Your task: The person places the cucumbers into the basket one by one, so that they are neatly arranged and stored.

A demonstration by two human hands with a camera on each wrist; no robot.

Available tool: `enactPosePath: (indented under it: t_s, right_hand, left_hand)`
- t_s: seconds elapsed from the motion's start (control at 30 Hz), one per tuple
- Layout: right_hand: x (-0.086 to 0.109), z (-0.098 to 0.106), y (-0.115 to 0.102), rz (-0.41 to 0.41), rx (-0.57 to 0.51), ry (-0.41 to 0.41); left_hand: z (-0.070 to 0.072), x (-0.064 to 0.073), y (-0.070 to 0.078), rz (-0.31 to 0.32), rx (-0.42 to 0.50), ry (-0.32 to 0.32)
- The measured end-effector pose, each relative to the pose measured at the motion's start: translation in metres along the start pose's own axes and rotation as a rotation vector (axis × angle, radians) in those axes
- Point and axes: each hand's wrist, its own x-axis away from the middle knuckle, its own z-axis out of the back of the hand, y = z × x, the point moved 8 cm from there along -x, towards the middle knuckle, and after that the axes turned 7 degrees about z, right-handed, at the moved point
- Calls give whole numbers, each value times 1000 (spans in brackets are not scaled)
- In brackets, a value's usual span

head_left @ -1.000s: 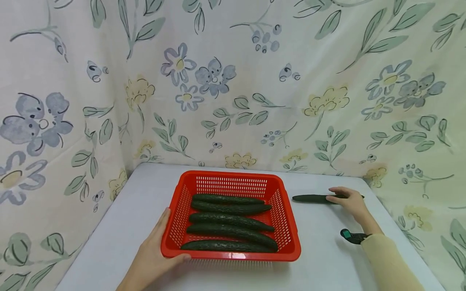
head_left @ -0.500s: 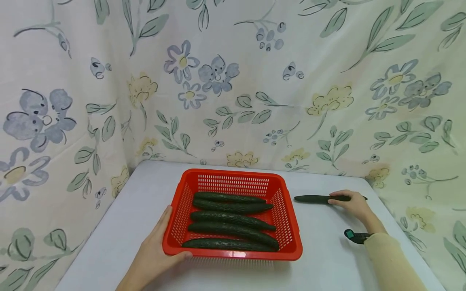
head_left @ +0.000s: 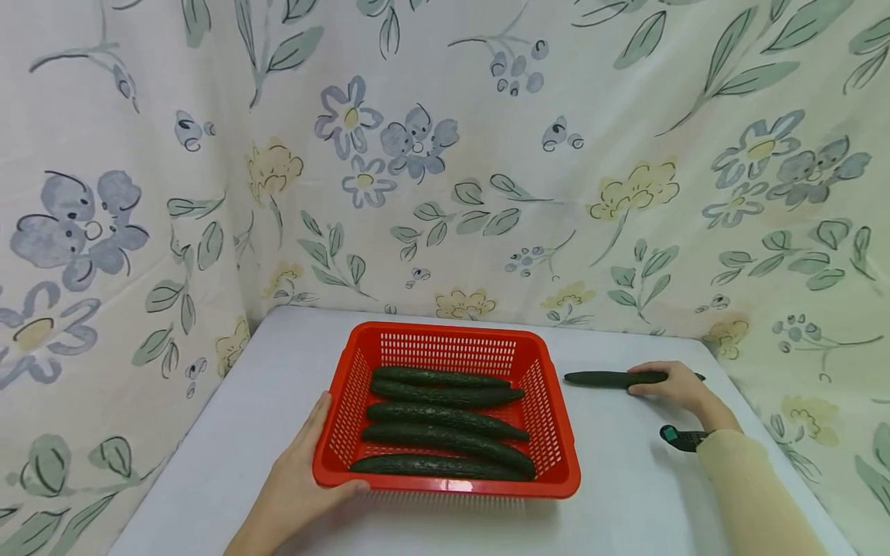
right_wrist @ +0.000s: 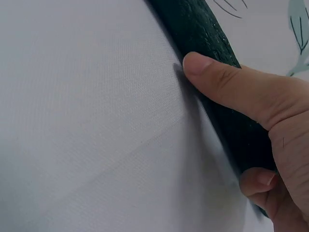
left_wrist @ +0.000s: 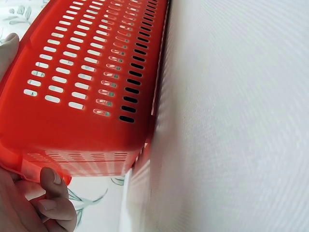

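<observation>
A red plastic basket (head_left: pixel 445 485) with slotted walls stands mid-table, holding several dark green cucumbers (head_left: pixel 448 418) laid side by side. My left hand (head_left: pixel 295 471) grips its near left corner, thumb on the front rim. In the left wrist view, fingertips (left_wrist: pixel 54 181) curl beneath the lip of that rim. To the basket's right, a lone cucumber (head_left: pixel 596 379) lies lengthwise toward the back of the table. My right hand (head_left: pixel 670 386) grips it near its right part. The right wrist view has the thumb (right_wrist: pixel 207 72) across the cucumber (right_wrist: pixel 198 24) and a fingertip curled at its side.
The white tabletop (head_left: pixel 612 463) runs around the basket. A floral curtain (head_left: pixel 445 255) hangs behind the table and on both sides. A black device with a small green screen (head_left: pixel 673 436) is strapped at my right wrist.
My right fingers have settled from lying loosely over the lone cucumber to gripping it. The left hand and basket keep their place, while the head view has shifted slightly.
</observation>
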Motion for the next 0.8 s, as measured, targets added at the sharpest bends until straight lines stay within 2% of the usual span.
enactPosePath:
  t_s: [0.2,0.37,0.57,0.8]
  right_hand:
    - [2,-3,3,2,-27,21]
    - [7,-4,5,-6,-38,86]
    - [11,-2,-1,-20,18,154]
    - [14,3,-17,-45,61,144]
  left_hand:
    - [-1,0,0,-6,14,-3]
    - [-1,-1,0,-4,16,-5]
    - [-2,-2,0,14,4,-16]
    - [-1,-2,1,5,1,-12]
